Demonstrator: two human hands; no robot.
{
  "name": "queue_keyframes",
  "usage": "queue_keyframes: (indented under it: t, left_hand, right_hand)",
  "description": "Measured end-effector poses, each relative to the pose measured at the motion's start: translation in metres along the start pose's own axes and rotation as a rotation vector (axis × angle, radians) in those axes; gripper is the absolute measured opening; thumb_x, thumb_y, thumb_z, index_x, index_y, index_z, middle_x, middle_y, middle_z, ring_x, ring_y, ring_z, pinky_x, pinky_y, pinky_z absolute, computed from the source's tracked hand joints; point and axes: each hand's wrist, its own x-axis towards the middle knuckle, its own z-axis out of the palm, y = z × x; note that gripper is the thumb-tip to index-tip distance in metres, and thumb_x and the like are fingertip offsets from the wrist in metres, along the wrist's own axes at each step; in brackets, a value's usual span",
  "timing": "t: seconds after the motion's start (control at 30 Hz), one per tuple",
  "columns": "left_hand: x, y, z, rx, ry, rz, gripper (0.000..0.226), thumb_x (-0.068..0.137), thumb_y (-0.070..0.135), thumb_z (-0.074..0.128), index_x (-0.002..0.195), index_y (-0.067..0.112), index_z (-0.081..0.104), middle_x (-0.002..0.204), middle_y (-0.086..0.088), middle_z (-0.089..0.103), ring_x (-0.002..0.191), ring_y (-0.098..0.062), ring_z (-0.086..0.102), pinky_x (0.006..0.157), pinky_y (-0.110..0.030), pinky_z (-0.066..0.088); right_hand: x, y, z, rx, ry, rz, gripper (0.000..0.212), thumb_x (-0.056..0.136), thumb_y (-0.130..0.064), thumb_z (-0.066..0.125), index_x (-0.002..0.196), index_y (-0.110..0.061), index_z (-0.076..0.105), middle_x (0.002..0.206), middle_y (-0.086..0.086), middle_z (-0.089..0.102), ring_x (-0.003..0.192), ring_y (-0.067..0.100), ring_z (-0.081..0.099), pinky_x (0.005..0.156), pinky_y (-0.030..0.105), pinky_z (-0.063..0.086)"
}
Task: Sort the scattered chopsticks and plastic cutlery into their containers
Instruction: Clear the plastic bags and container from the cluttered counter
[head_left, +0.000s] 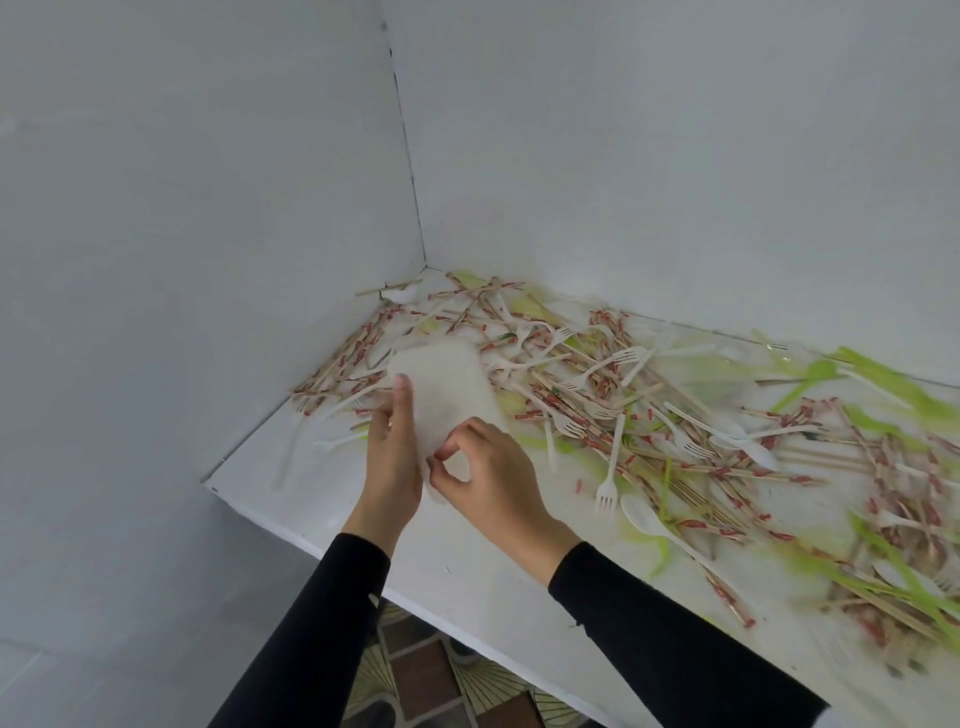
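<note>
Hands meet at frame centre on a white plastic container (447, 384), held tilted above the white table (467, 571). The left hand (392, 457) grips its left edge; the right hand (488, 478) pinches its lower corner, fingers curled. Its contents cannot be made out. Chopsticks (727, 473) in red-printed sleeves, white forks (607, 483) and spoons (641, 512) lie scattered behind it and across the right of the frame.

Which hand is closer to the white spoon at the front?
Right. The right hand pinches the container just left of the spoon; the left hand grips the container's other side, farther left.
</note>
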Motion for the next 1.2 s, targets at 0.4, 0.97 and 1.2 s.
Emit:
queue_keyframes:
  t: [0.4,0.97,1.2]
  left_hand:
    - [0.020,-0.004,-0.042,0.097,0.277,-0.022,0.039,0.097,0.026,0.050,0.133,0.010,0.050,0.122,-0.010,0.062,0.101,-0.026,0.063,0.074,-0.036,0.055]
    - [0.017,-0.006,-0.027,0.116,0.155,-0.048,0.043,0.095,0.053,0.054,0.121,0.019,0.060,0.110,0.001,0.067,0.095,-0.019,0.066,0.067,-0.029,0.052]
    - [0.020,-0.001,-0.003,0.023,0.207,-0.004,0.033,0.094,0.041,0.062,0.118,0.019,0.057,0.105,0.003,0.067,0.087,-0.015,0.066,0.067,-0.031,0.053]
  right_hand:
    - [-0.010,0.097,-0.060,-0.286,-0.792,0.276,0.045,0.098,-0.009,0.042,0.134,-0.032,0.054,0.141,-0.006,0.051,0.138,0.022,0.034,0.114,0.043,0.026]
    - [0.001,0.118,-0.063,-0.367,-0.751,0.109,0.019,0.100,-0.032,0.051,0.110,-0.026,0.067,0.119,-0.007,0.055,0.117,0.019,0.040,0.103,0.038,0.032]
    - [0.009,0.119,-0.102,0.048,-0.411,0.250,0.015,0.101,-0.023,0.051,0.112,-0.021,0.061,0.113,-0.010,0.065,0.105,0.004,0.060,0.090,0.025,0.048]
